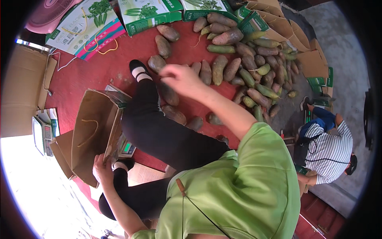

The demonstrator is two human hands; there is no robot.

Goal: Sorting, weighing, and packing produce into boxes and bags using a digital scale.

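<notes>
My left hand (102, 169) grips the near edge of an open cardboard box (85, 123), fingers on one side of its wall. The box stands tilted on a digital scale (128, 148) with a lit green display, mostly hidden under it. My right hand (181, 79) is stretched out over the red floor, fingers bent and slightly smeared by motion. Beside its fingertips lies a purplish radish (156, 63), and another radish (169, 94) is just below the hand. Whether the fingers touch either one, I cannot tell.
A heap of purple and green radishes (258, 75) spreads to the right. Printed boxes (151, 16) line the far side, near a pink lid (51, 14). Open cartons (278, 24) stand behind the heap. A second scale (43, 135) is at left; a person in stripes (330, 149) works at right.
</notes>
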